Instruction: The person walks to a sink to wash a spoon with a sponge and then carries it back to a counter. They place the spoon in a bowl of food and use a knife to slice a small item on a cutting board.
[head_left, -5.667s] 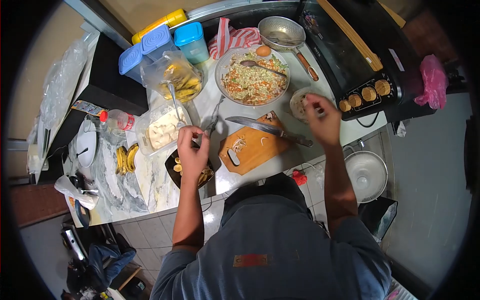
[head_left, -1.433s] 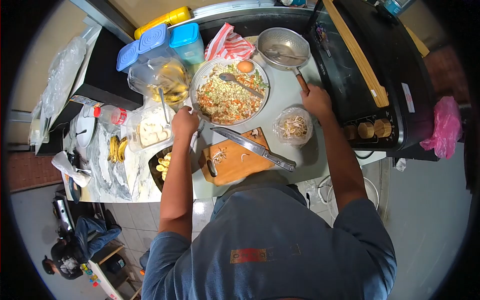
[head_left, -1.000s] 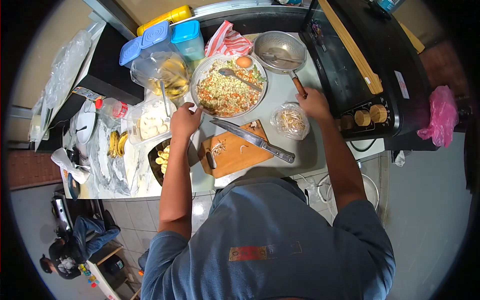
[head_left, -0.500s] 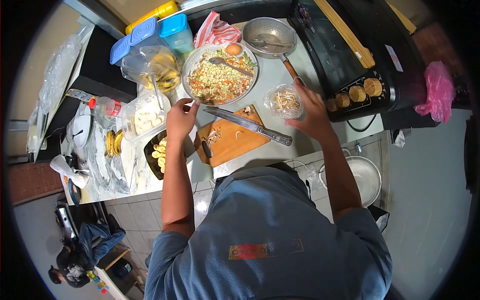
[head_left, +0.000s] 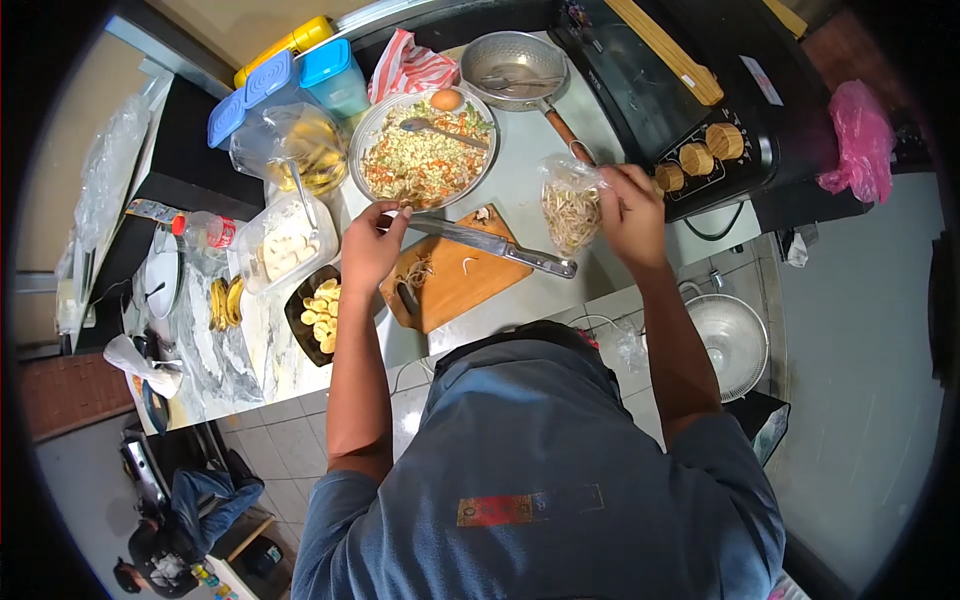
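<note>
**Sprout bag in right hand; left hand near bowl and knife tip**

Held: one clear bag of sprouts (head_left: 571, 212), right of centre in the frame. The right hand (head_left: 632, 212) has its fingers clamped on the upper part of the bag; the contents sag below, a grip that probably keeps them from spilling. Cannot tell whether the bag's base touches the counter (head_left: 540, 315).

The left hand (head_left: 374, 250), near centre, hangs just beside the large bowl (head_left: 355, 162) and the knife tip. Its thumb and index finger curl close; cannot tell whether they meet or pinch anything.

Placement: the knife (head_left: 492, 243) lies across the cutting board (head_left: 460, 293), handle toward the right of the frame, presumably within easy reach. The spoon (head_left: 447, 133) rests on the mixture, probably parked there to keep it off the counter. The pan (head_left: 497, 57), upper centre, has its handle pointing down-right, clear of the bowl.

Counts: bag, 1; knife, 1; board, 1; bowl, 1, with spoon, 1, and egg (head_left: 446, 100), 1; pan, 1; lidded containers (head_left: 270, 82), upper left, 3; loose bananas (head_left: 227, 303), left, at least 2. Sprouts: too many to count.
</note>
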